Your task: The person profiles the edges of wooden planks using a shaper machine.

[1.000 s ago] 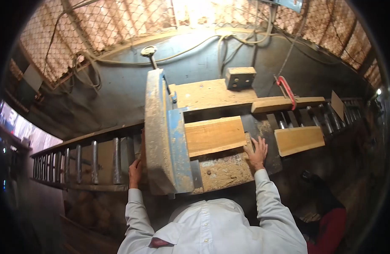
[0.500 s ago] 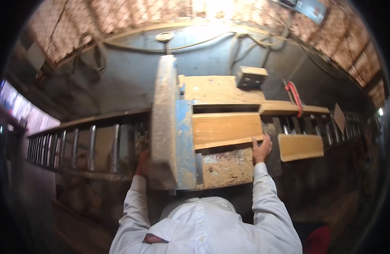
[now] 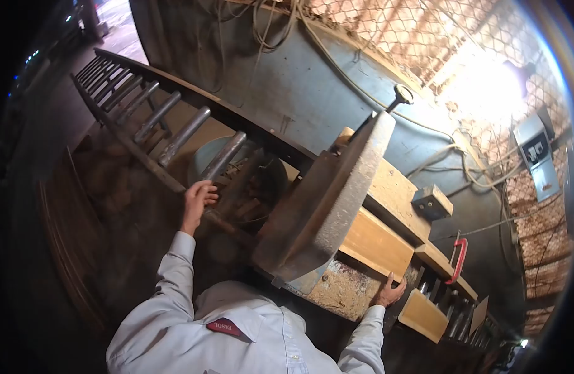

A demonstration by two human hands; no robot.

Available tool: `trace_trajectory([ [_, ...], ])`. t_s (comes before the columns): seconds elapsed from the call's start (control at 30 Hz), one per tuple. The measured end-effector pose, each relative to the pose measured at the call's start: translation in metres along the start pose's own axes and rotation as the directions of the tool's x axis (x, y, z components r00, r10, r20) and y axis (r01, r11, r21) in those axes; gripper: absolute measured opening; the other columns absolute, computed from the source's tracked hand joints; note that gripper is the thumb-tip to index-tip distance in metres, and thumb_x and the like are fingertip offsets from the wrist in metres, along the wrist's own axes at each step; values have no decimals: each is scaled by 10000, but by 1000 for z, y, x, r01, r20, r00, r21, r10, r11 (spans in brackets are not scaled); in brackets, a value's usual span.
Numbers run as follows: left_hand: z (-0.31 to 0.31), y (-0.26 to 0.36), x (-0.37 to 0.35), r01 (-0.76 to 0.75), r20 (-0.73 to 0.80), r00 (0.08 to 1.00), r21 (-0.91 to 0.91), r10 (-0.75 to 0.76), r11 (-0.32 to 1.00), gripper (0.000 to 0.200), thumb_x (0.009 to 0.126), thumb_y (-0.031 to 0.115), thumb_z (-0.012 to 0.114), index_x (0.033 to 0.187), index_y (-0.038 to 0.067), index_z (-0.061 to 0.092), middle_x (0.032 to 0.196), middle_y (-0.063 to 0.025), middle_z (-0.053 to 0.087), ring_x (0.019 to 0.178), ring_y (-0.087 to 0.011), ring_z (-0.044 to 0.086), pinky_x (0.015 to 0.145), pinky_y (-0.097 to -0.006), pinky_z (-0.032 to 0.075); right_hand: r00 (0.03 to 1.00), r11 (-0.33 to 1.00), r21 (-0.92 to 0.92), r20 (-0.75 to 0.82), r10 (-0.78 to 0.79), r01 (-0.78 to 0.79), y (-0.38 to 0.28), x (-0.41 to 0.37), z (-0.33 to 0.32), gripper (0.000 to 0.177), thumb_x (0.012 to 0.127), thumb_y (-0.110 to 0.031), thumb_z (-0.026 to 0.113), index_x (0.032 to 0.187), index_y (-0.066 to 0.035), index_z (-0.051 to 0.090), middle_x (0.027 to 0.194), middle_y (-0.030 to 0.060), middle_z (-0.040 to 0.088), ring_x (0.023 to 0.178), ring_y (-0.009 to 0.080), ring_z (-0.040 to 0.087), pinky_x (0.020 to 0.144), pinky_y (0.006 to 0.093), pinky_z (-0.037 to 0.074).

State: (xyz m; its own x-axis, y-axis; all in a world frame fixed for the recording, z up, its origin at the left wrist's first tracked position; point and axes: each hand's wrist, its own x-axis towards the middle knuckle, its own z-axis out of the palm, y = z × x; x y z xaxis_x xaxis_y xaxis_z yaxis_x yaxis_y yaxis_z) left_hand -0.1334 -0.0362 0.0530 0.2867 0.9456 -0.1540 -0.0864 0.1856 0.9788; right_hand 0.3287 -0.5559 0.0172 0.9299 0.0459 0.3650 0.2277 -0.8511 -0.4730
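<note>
A flat wooden board [image 3: 380, 243] lies on the bed of a woodworking machine, its far-left end passing behind the tall grey housing [image 3: 349, 193]. My right hand [image 3: 389, 292] grips the board's near right corner, thumb and fingers at its end. To the left, my left hand [image 3: 199, 204] rests by the lower end of a metal roller [image 3: 223, 156] on the roller conveyor, its fingers apart with nothing seen in them. Sawdust covers the machine bed [image 3: 349, 288] below the board.
A second board [image 3: 424, 315] lies on the right-hand rollers. Near it are a red clamp [image 3: 461, 258] on a wooden fence [image 3: 445, 267] and a dark-faced block [image 3: 432, 202]. A tub [image 3: 215, 156] with offcuts stands beneath the left rollers. Cables and an electrical box [image 3: 536, 153] hang behind.
The view has turned left and tilted. My left hand, earlier partly hidden beside the housing, now shows out by the rollers. My right hand is still at the board's end.
</note>
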Motion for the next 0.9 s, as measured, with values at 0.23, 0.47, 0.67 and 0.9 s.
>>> trace_trajectory([
  [0.23,-91,-52,-65,-27,-593,805,-79,-25,996,284,934,343,595,1018,71,602,761,-30,622,561,-104,570,488,-232,447,996,997,-24,-43,-73,72,10,1,4,690,831,-540,659,1255,-8,541,1264,211,548,1188,374,485,1019,455,362],
  [0.47,-130,-260,-154,251,-713,646,-136,-271,958,152,920,234,538,896,84,541,659,-63,571,503,-171,539,443,-306,423,998,998,-27,-30,-52,51,9,2,5,703,837,-539,653,1275,-3,527,1291,209,537,1210,365,480,1034,440,356],
  [0.67,-142,-356,-186,441,-255,875,770,-413,460,391,890,386,561,1003,22,648,951,-213,638,855,-364,616,748,-466,483,999,999,-36,-15,-35,34,2,0,2,703,841,-532,652,1282,0,523,1299,210,532,1215,362,481,1039,436,358],
  [0.9,-140,-352,-164,136,-25,943,938,-330,319,401,901,386,529,1001,36,695,1089,-238,646,1027,-391,617,870,-501,488,1000,1000,-17,13,-6,6,0,3,2,708,848,-518,653,1281,27,520,1324,212,518,1244,360,464,1060,438,347],
])
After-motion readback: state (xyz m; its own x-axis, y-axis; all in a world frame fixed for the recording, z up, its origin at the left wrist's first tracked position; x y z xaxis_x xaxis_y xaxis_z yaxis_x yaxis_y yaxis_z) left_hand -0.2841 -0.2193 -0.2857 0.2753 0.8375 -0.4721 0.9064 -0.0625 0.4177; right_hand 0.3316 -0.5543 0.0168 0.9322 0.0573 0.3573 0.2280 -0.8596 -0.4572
